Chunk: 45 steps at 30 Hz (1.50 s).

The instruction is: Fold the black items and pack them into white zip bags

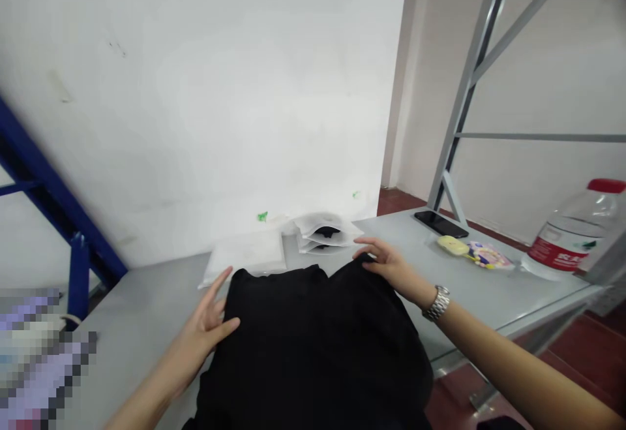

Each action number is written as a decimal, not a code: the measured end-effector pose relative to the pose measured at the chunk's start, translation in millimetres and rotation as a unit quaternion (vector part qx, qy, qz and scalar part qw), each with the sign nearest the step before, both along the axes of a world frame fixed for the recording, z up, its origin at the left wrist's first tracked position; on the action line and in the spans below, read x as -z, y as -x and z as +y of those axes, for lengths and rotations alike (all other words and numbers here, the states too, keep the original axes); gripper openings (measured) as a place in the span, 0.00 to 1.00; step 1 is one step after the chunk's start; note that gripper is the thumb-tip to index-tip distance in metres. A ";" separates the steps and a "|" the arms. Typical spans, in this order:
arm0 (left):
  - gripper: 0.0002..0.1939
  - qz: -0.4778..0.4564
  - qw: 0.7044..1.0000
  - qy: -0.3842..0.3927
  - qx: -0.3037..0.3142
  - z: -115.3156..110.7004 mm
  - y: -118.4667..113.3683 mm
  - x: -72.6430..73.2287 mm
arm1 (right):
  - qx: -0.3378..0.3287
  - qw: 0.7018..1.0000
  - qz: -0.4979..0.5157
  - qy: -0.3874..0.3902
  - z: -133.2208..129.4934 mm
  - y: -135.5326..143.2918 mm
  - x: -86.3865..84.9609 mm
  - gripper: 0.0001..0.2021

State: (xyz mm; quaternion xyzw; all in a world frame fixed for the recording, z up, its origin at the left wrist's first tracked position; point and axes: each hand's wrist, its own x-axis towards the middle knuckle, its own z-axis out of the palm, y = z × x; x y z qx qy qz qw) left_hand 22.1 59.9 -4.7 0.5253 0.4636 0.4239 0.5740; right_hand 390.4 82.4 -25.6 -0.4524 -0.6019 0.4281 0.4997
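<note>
A black cloth item (313,345), soft and wrinkled, spreads over the near part of the grey table. At its left edge is my left hand (208,322), thumb lying on the cloth and fingers apart. My right hand (384,263), with a metal watch at the wrist, pinches the cloth's upper right corner. Just beyond the cloth lies a stack of flat white translucent bags (247,254). To the right of that stack, other frosted bags (325,228) stand partly open, with something black inside.
On the grey table (493,293) at the right are a black phone (441,224), a yellow item (452,245), a colourful packet (489,255) and a large red-capped bottle (567,241). A white wall stands behind; a blue frame (49,188) is at left.
</note>
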 end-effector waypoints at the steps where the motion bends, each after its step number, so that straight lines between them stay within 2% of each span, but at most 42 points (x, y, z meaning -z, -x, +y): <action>1: 0.51 -0.012 1.000 -0.019 -0.012 -2.0 1.1 -4.2 | 0.006 0.999 0.011 -0.033 1.5 1.2 -6.3 0.22; 3: 0.49 -0.007 0.999 -0.005 -0.032 -5.2 4.8 -8.3 | 0.027 0.998 0.003 -0.053 6.2 3.4 -12.0 0.22; 4: 0.48 0.014 0.999 0.026 -0.043 -7.3 7.5 -7.2 | 0.042 0.998 -0.017 -0.032 8.6 4.0 -10.3 0.22; 7: 0.44 0.079 0.984 0.137 -0.083 -19.0 17.6 6.2 | 0.059 0.989 -0.100 0.086 10.7 1.9 7.8 0.27; 8: 0.44 0.088 0.980 0.149 -0.094 -24.3 20.8 12.1 | 0.051 0.985 -0.122 0.115 9.5 -0.2 14.6 0.30; 10: 0.47 0.084 0.986 0.113 -0.093 -34.6 25.7 22.2 | 0.024 0.981 -0.143 0.129 5.5 -5.2 22.7 0.33; 12: 0.48 0.086 0.993 0.049 -0.069 -41.1 29.2 27.4 | 0.016 0.985 -0.141 0.096 2.4 -8.8 20.9 0.33; 15: 0.39 0.118 0.992 -0.012 -0.041 -41.2 36.9 29.7 | 0.048 0.992 -0.110 0.031 4.4 -9.6 7.7 0.29; 17: 0.33 0.167 0.985 -0.037 -0.029 -39.1 46.1 33.2 | 0.074 0.988 -0.135 0.026 9.3 -9.0 2.7 0.27; 19: 0.27 0.262 0.962 -0.076 -0.022 -38.5 55.9 38.5 | 0.078 0.970 -0.229 0.034 15.1 -8.5 4.5 0.24; 20: 0.25 0.323 0.940 -0.103 -0.023 -38.5 59.1 40.6 | 0.077 0.955 -0.285 0.024 18.6 -7.9 7.2 0.22; 22: 0.23 0.442 0.880 -0.169 -0.034 -37.1 57.5 40.3 | 0.080 0.922 -0.377 -0.045 28.5 -3.7 12.1 0.17; 24: 0.27 0.518 0.824 -0.229 -0.014 -31.6 42.2 32.0 | 0.089 0.882 -0.441 -0.145 43.4 6.2 12.4 0.14; 25: 0.30 0.539 0.806 -0.246 0.015 -26.7 30.1 25.6 | 0.089 0.861 -0.465 -0.184 52.8 13.4 10.6 0.14; 26: 0.37 0.550 0.794 -0.249 0.071 -20.5 16.4 18.7 | 0.088 0.843 -0.488 -0.211 63.1 21.6 7.8 0.15; 28: 0.52 0.551 0.783 -0.206 0.200 -5.1 -10.7 7.1 | 0.093 0.818 -0.516 -0.236 85.0 38.5 1.7 0.18; 30: 0.57 0.525 0.789 -0.152 0.281 10.8 -30.1 2.9 | 0.122 0.801 -0.533 -0.245 105.3 52.5 -2.2 0.20; 32: 0.54 0.480 0.815 -0.132 0.297 23.6 -38.8 6.6 | 0.167 0.782 -0.548 -0.248 121.6 60.6 -3.1 0.20; 34: 0.45 0.434 0.853 -0.140 0.253 31.9 -39.8 15.1 | 0.209 0.766 -0.558 -0.242 133.2 62.5 -2.4 0.19; 37: 0.26 0.353 0.912 -0.161 0.129 38.5 -38.2 26.1 | 0.233 0.749 -0.574 -0.236 141.0 59.0 -5.4 0.12; 39: 0.19 0.280 0.944 -0.167 0.057 41.2 -38.5 26.6 | 0.233 0.739 -0.582 -0.248 137.8 57.3 -13.9 0.09; 41: 0.20 0.182 0.974 -0.135 0.023 43.1 -39.6 21.3 | 0.228 0.730 -0.586 -0.267 126.7 60.2 -26.6 0.09; 43: 0.25 0.049 0.996 -0.067 0.041 43.5 -40.6 13.1 | 0.207 0.718 -0.591 -0.304 108.8 69.4 -39.4 0.11; 45: 0.31 -0.085 0.992 0.002 0.091 41.6 -41.8 5.4 | 0.162 0.690 -0.597 -0.375 88.0 84.6 -47.6 0.12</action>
